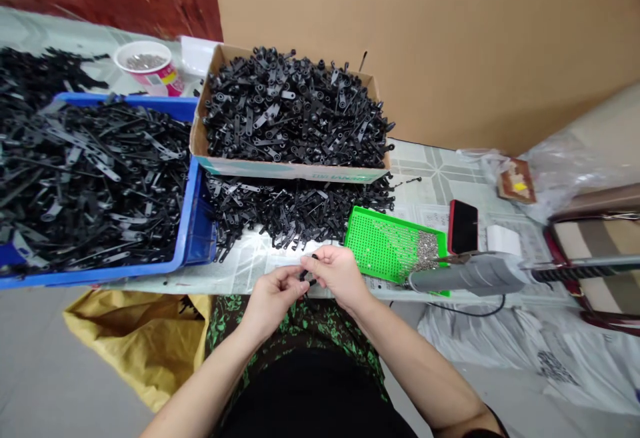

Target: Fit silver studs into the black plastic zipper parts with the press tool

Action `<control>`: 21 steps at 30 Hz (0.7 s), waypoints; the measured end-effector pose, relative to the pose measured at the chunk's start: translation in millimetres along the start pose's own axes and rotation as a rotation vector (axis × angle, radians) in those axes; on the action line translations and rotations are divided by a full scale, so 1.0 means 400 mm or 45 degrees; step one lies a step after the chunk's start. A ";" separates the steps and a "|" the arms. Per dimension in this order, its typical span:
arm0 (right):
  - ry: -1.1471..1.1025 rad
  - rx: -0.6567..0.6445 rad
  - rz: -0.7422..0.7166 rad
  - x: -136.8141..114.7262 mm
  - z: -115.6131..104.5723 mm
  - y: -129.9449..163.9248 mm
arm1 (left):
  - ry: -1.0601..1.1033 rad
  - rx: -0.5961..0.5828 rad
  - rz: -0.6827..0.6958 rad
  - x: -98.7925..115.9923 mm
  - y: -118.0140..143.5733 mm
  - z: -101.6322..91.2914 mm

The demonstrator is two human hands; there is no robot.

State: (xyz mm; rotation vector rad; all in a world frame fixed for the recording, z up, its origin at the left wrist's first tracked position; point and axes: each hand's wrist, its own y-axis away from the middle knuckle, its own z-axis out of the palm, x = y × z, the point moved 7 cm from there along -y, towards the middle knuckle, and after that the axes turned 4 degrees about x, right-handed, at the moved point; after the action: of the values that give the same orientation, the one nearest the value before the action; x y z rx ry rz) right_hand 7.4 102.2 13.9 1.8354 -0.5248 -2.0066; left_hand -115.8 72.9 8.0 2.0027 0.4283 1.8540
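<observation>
My left hand (pixel 277 295) and my right hand (pixel 336 275) meet at the table's front edge, fingers closed. Between them they pinch small black plastic parts (pixel 311 282), mostly covered by the fingers; whether it is one part or two joined, I cannot tell. Just beyond the hands lies a loose heap of flat black plastic parts (pixel 305 215). Behind that heap a cardboard box (pixel 295 170) is piled high with similar black pieces. Right of my right hand sits a green perforated tray (pixel 370 245) with small metal screws (pixel 427 250) gathered at its right side.
A blue crate (pixel 186 225) full of long black parts stands at the left. Behind it is a tub (pixel 150 68) of metal bits. At the right, a grey electric screwdriver (pixel 465 277) reaches over the tray, near a red-edged phone (pixel 463 227). A yellow sack (pixel 145 345) hangs below.
</observation>
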 end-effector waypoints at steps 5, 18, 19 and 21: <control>0.195 -0.104 -0.077 -0.026 0.000 0.014 | -0.031 -0.026 0.173 0.020 0.006 -0.005; 1.672 0.496 -1.058 -0.539 0.023 -0.158 | 0.433 0.049 -0.195 0.029 0.007 0.028; 1.578 0.488 -1.190 -0.545 0.023 -0.150 | 0.476 0.067 -0.205 0.030 0.003 0.026; 1.317 0.489 -1.474 -0.552 0.006 -0.116 | 0.535 0.098 -0.210 0.030 -0.007 0.024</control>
State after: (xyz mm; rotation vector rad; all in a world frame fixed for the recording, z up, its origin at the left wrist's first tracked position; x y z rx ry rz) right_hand 22.6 254.0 180.0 3.4858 0.6542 -0.9861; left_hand -105.1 80.2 16.7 1.5577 0.7662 2.1749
